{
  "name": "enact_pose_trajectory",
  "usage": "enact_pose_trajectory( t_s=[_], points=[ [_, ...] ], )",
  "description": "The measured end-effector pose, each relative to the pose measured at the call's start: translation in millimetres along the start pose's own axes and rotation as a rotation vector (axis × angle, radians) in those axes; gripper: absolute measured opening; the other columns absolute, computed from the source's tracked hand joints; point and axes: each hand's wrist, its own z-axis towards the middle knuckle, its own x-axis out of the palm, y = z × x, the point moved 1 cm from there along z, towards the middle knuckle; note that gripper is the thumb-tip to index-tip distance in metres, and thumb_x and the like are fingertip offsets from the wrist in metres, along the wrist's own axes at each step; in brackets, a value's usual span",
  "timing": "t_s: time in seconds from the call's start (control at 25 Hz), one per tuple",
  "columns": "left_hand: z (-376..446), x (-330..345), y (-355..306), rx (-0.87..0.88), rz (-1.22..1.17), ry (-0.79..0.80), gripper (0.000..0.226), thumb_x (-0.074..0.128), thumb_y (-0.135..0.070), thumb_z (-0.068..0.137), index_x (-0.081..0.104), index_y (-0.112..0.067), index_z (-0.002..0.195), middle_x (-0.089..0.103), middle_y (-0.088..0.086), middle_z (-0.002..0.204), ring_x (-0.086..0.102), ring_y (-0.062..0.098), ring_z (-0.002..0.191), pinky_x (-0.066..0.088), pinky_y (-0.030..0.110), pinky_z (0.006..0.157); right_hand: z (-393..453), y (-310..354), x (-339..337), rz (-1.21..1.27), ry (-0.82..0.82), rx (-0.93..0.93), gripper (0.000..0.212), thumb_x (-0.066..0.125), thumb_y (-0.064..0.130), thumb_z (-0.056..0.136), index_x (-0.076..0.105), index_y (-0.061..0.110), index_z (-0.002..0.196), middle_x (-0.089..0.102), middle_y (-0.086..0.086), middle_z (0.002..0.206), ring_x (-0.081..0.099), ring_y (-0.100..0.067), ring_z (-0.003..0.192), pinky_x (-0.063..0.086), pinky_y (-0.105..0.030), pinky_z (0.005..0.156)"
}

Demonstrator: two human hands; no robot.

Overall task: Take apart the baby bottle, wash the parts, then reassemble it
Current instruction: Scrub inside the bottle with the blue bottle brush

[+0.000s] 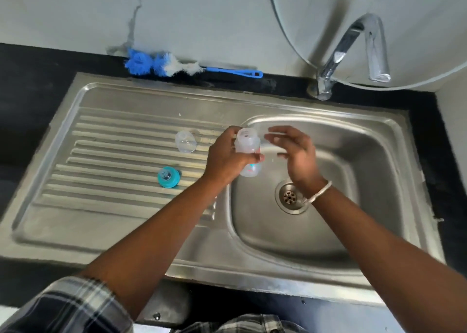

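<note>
My left hand (225,155) grips the clear bottle body (247,147) upright over the left edge of the sink basin, its threaded neck open at the top. My right hand (294,153) hovers just right of the bottle, fingers spread and holding nothing. On the ribbed drainboard (106,155) lie the clear cap (185,141) on its side and the teal collar with the nipple (168,176). A blue and white bottle brush (177,66) rests on the black counter behind the sink.
The steel basin (353,181) has a drain (290,197) just below my right wrist. A chrome tap (353,52) stands at the back right, its spout off to the right of the basin. A grey hose curves along the wall. No running water is visible.
</note>
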Motion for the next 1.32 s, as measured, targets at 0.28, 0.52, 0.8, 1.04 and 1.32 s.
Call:
enact_pose_trajectory(
  t_s=[0.28,0.52,0.8,1.04,1.32],
  points=[
    [-26,-50,35,0.230,0.110,-0.185,0.055,0.088,-0.029,0.057,0.061,-0.027,0.104,0.069,-0.011,0.097,0.067,0.013,0.090,0.058,0.038,0.080,123,44,92,-0.756,0.145,-0.407,0.031,0.058,0.018,0.086,0.065,0.012,0.115,0.070,-0.003,0.111,0.065,-0.019,0.105,0.046,-0.028,0.096],
    [-30,-60,54,0.288,0.142,-0.176,0.057,0.090,-0.029,0.061,0.059,-0.025,0.109,0.069,-0.011,0.100,0.067,0.013,0.093,0.057,0.040,0.079,199,67,189,-1.288,0.396,-0.569,0.049,0.052,0.029,0.092,0.043,0.020,0.139,0.050,-0.009,0.138,0.044,-0.030,0.129,0.040,-0.043,0.104],
    [-38,-63,67,0.328,0.146,-0.098,0.056,0.089,-0.029,0.066,0.060,-0.024,0.114,0.068,-0.010,0.105,0.066,0.015,0.098,0.055,0.040,0.083,217,55,222,-1.455,0.329,-0.535,0.060,0.057,0.025,0.090,0.031,0.036,0.143,0.055,-0.011,0.129,0.053,-0.035,0.118,0.046,-0.044,0.087],
    [-40,-60,72,0.346,0.177,-0.100,0.055,0.086,-0.039,0.067,0.063,-0.024,0.114,0.069,-0.009,0.105,0.067,0.014,0.098,0.056,0.039,0.082,172,43,149,-1.399,0.233,-0.399,0.054,0.046,0.012,0.088,0.031,0.019,0.140,0.055,-0.019,0.126,0.055,-0.042,0.112,0.047,-0.047,0.088],
    [-44,-60,73,0.419,0.217,-0.154,0.055,0.084,-0.041,0.067,0.066,-0.022,0.115,0.072,-0.008,0.104,0.066,0.007,0.094,0.056,0.033,0.082,25,81,12,-1.118,0.131,-0.351,0.046,0.060,0.018,0.085,0.047,0.036,0.126,0.069,-0.015,0.098,0.065,-0.035,0.089,0.050,-0.034,0.079]
  ],
)
